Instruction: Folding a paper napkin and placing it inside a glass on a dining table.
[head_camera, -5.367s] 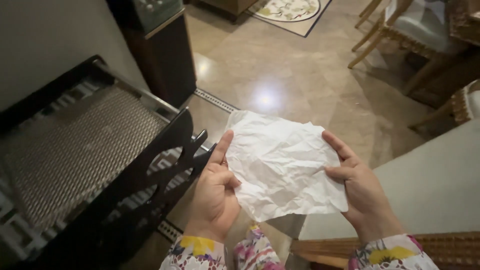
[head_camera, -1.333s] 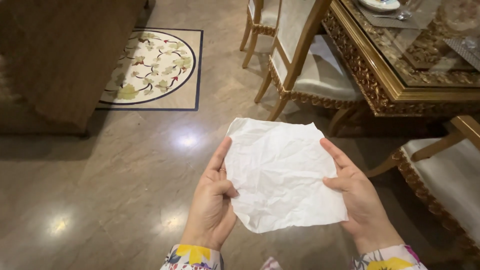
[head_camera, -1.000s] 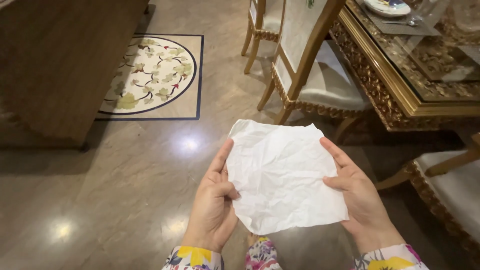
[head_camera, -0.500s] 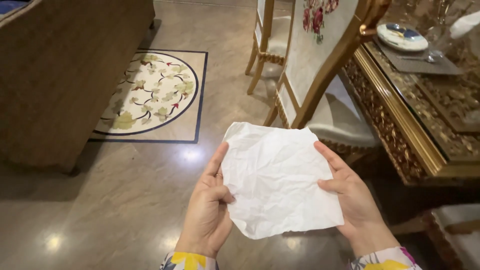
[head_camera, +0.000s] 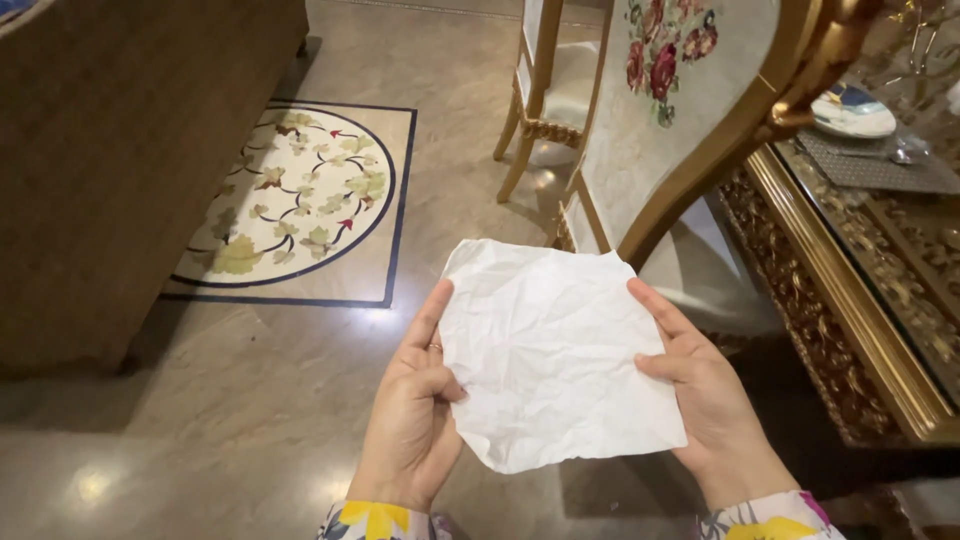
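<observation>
A crumpled white sheet of paper (head_camera: 555, 355) is held spread out flat between both hands, above the floor. The left hand (head_camera: 412, 415) grips the sheet's left edge, thumb folded over the front and pressing it against the fingers behind, with the forefinger stretched up along the edge. The right hand (head_camera: 700, 395) is clamped on the sheet's right edge in the same way, thumb across the front and fingers behind the paper. Floral sleeves (head_camera: 385, 522) show at both wrists. Beyond the left hand and well apart from it, a square floor inlay (head_camera: 300, 200) with a leaf pattern inside a dark ring sits in the polished stone floor (head_camera: 200, 430), beside a brown woven cabinet (head_camera: 110, 150). Just beyond the right hand stands a gilt-framed chair (head_camera: 690, 130) with a cream back embroidered with red flowers. Further to the right of that hand runs a gold-edged glass tabletop (head_camera: 850, 260), carrying a white plate (head_camera: 852, 112) on a grey mat (head_camera: 880, 170).
</observation>
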